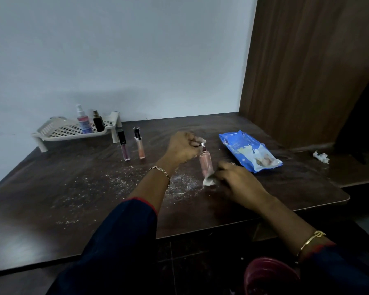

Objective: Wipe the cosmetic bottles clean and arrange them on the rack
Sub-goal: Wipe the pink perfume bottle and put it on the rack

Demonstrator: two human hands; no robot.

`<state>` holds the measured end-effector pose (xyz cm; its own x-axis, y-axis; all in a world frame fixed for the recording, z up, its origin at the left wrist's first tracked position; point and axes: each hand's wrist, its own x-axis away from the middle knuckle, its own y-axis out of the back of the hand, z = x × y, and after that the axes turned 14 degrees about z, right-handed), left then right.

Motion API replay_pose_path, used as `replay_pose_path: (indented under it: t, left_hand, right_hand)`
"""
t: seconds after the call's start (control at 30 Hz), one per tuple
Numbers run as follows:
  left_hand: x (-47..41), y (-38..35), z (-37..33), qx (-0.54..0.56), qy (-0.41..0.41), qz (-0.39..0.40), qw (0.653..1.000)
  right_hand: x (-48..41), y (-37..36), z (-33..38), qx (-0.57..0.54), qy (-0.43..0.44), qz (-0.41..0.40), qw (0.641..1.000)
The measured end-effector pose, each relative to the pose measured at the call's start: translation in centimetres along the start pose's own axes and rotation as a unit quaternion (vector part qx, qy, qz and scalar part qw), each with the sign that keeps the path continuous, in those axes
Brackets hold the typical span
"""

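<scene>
near the middle of the dark wooden bench point(51, 201), a pink bottle point(206, 165) stands roughly upright with its silver cap uppermost. the left hand point(182, 146) grips it at the top, fingers curled round the cap and neck. the right hand point(237, 179) is lower, its fingers pinching a white wipe point(209, 182) against the base of the bottle, where the wipe also touches the bench. white powdery specks point(179, 185) are scattered on the bench just left of the bottle.

at the back left, against the wall, sits a white perforated rack point(58, 129). on it stand a clear spray bottle point(84, 122) with a blue label and, just beside it, a dark bottle point(98, 122). in front of the rack's right end two slim tubes stand on the bench, a purple-tinted tube point(124, 146) and a peach-tinted tube point(139, 144), near each other but apart.

right of the hands lies a blue wipes packet point(249, 151), and further right a crumpled wipe point(321, 157).
</scene>
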<state>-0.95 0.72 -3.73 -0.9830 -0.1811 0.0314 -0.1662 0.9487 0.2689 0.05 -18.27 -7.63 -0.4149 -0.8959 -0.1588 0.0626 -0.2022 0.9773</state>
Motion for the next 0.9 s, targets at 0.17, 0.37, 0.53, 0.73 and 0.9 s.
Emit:
replay_pose_path:
  t: [0.17,0.37,0.53,0.73,0.9]
  left_hand:
    - [1.0,0.2,0.0,-0.059,-0.031,-0.009,0.998]
    - [1.1,0.5,0.5,-0.025,-0.04,-0.002,0.999]
    - [1.1,1.1,0.9,0.003,-0.028,0.021,0.999]
    - [1.1,0.7,0.0,-0.025,-0.023,0.009,0.999]
    - [1.3,0.9,0.2,-0.091,-0.038,-0.023,0.995]
  right_hand:
    - [-3.2,0.5,-0.2,-0.084,-0.038,-0.159,0.983]
    - [-2.6,-0.7,-0.4,-0.111,-0.035,-0.152,0.981]
    - [-0.2,-1.9,-0.7,-0.052,-0.037,-0.065,0.996]
    - [-1.8,-1.3,0.9,-0.003,-0.004,-0.14,0.99]
    - [-4.2,-0.6,1.9,0.066,-0.042,-0.166,0.983]
